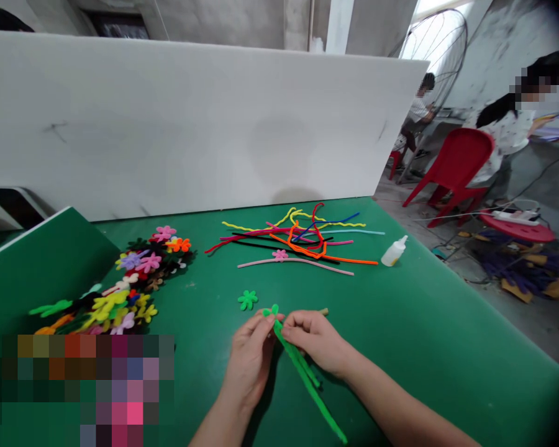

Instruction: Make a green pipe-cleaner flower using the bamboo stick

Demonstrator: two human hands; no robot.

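My left hand and my right hand meet over the green table, both pinched on a green pipe cleaner that runs back toward me. A small green felt flower sits at its far tip, between my fingertips. A thin brown stick end pokes out past my right fingers. Another green felt flower lies loose just beyond my left hand.
A heap of coloured pipe cleaners lies mid-table, a pink one carrying a pink flower. A small glue bottle lies to their right. Felt flowers are piled at the left. A white board walls the back. People sit by red chairs at the right.
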